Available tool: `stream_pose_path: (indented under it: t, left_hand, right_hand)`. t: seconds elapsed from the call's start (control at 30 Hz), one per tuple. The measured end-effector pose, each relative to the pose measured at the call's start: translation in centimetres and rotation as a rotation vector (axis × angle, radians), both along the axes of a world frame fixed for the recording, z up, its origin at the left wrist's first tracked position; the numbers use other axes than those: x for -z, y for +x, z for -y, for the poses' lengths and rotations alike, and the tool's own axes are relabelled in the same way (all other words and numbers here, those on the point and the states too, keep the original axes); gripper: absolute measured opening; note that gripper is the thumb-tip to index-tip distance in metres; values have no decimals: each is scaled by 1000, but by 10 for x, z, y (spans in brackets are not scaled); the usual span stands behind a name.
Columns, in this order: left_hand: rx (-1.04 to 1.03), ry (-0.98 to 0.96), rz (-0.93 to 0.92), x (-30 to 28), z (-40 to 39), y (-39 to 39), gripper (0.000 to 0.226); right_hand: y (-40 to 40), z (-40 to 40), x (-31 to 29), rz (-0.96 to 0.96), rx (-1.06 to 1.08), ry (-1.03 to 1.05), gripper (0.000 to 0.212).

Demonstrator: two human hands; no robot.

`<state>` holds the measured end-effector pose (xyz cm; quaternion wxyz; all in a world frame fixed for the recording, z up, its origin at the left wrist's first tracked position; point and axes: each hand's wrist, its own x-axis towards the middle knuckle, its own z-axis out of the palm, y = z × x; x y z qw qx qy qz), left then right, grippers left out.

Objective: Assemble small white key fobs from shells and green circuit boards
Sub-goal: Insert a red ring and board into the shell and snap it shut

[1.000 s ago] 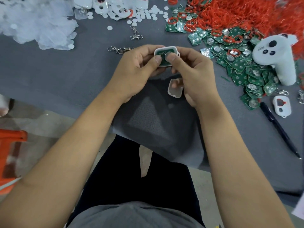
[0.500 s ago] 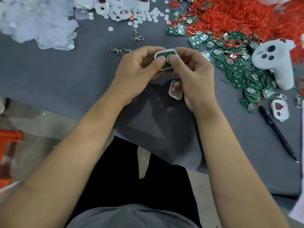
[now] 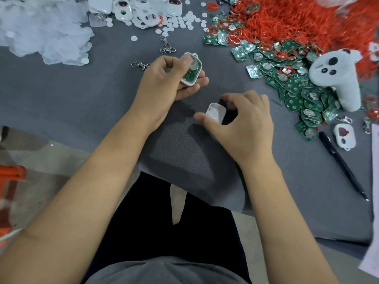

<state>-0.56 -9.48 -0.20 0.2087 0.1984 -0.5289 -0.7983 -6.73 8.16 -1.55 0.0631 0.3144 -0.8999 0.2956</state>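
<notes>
My left hand [image 3: 164, 80] grips a white shell half [image 3: 191, 75] with a green circuit board seated inside it, held above the grey table mat [image 3: 102, 89]. My right hand [image 3: 244, 124] is lower and to the right, pinching a second white shell half [image 3: 215, 112] between thumb and fingers just over the mat. The two hands are apart. A heap of green circuit boards [image 3: 295, 83] lies to the right, and more white shells [image 3: 143, 9] sit at the far edge.
Red rubber rings [image 3: 297, 19] pile up at the back right. A white game controller [image 3: 338, 76] rests on the boards. A black pen [image 3: 342, 165] and one white shell [image 3: 344, 136] lie at right. Metal clasps [image 3: 167, 46], white round discs and clear plastic bags [image 3: 41, 31] lie at the back.
My right hand left the shell with the board and dropped down-right to pinch the loose shell half. My left hand now holds the shell and board alone.
</notes>
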Motion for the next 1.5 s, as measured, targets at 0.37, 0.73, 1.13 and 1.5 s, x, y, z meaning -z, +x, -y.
stream_pose_path:
  t: [0.37, 0.73, 1.13, 1.5]
  left_hand:
    - [30, -40, -7, 2, 3, 2, 22]
    - [0, 102, 43, -7, 7, 3, 38]
    - [153, 247, 93, -19, 12, -48, 38]
    - [235, 321, 130, -12, 28, -76, 42]
  right_hand:
    - [1, 8, -6, 11, -104, -198, 38]
    - [-25, 73, -25, 62, -238, -286, 23]
    - [-74, 68, -36, 113, -233, -196, 27]
    - [-100, 58, -26, 546, -199, -623, 16]
